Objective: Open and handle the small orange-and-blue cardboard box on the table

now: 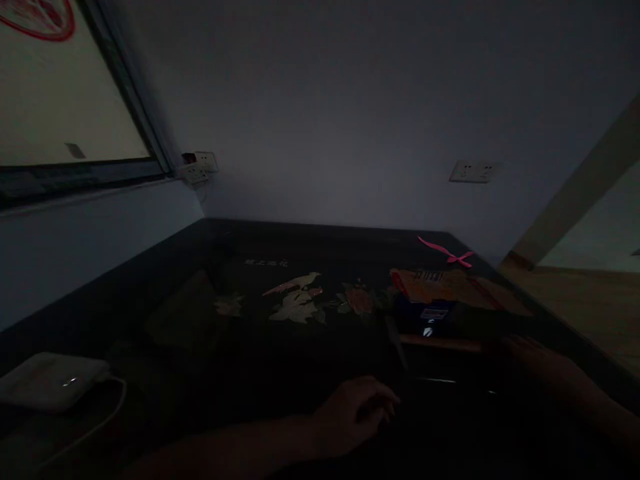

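One bare left hand [353, 415], fingers loosely curled and parted, right hand [540, 359] near a brown wooden-handled hammer [440, 343], those fingers too dim to tell tbh

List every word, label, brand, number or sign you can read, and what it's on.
"上" and "花": second and fourth of four Chinese characters on the dark tabletop; the first and third too blurred to be sure of.
Orange packet: lettering present, too blurred to read.
White label on the blue item: print too small and dark.
Red round mark, upper left: no text legible.
No brand or number readable.
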Motion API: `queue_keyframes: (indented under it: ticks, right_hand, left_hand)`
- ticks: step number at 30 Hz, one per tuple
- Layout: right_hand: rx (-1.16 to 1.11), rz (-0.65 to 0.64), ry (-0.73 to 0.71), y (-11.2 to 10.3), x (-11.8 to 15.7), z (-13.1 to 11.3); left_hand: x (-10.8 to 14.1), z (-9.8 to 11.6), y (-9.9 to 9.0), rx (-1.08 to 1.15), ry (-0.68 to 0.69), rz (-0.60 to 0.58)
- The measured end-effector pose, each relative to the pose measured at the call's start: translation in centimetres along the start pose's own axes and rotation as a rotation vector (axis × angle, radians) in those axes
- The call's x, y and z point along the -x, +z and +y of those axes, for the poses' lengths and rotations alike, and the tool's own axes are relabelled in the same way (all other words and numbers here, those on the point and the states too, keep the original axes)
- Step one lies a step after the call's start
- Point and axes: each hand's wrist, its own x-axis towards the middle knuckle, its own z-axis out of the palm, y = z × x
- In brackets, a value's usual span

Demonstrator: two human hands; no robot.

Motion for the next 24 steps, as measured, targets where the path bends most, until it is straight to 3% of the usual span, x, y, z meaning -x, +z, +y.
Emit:
queue_keyframes:
  ticks: [3,5,7,10,13,16,24]
  right_hand:
    - [-0.047,-0.040,-0.065,-0.8,2.2,-0.1]
    - [-0.079,-0.017,-0.048,-1.5,3.5,-1.9]
    - [-0.105,-0.007,-0.053,-2.4,4.4,-5.3]
    - [-0.176,0.016,-0.169,-4.2,4.1,-12.6]
    - [-0.169,-0.068,-0.250,-6.0,2.1,-19.8]
    - [-0.166,-0.071,-0.275,-7.4,-1.0,-25.2]
    - [-0.174,-0.063,-0.232,-8.3,-10.3,-33.9]
  left_hand:
    - [0.0,0.2,-0.1,-0.070,0.040,-0.025]
    - [0.1,0.3,-0.1,-0.131,0.088,-0.043]
    - [0.2,0.1,-0.1,-0.201,0.174,-0.061]
    - [0.6,-0.8,0.2,-0.350,0.344,-0.152]
    - [0.9,-2.5,0.9,-0.484,0.490,-0.303]
    - [1.0,-4.4,1.6,-0.534,0.541,-0.400]
    - [0.9,-6.1,1.7,-0.520,0.481,-0.434]
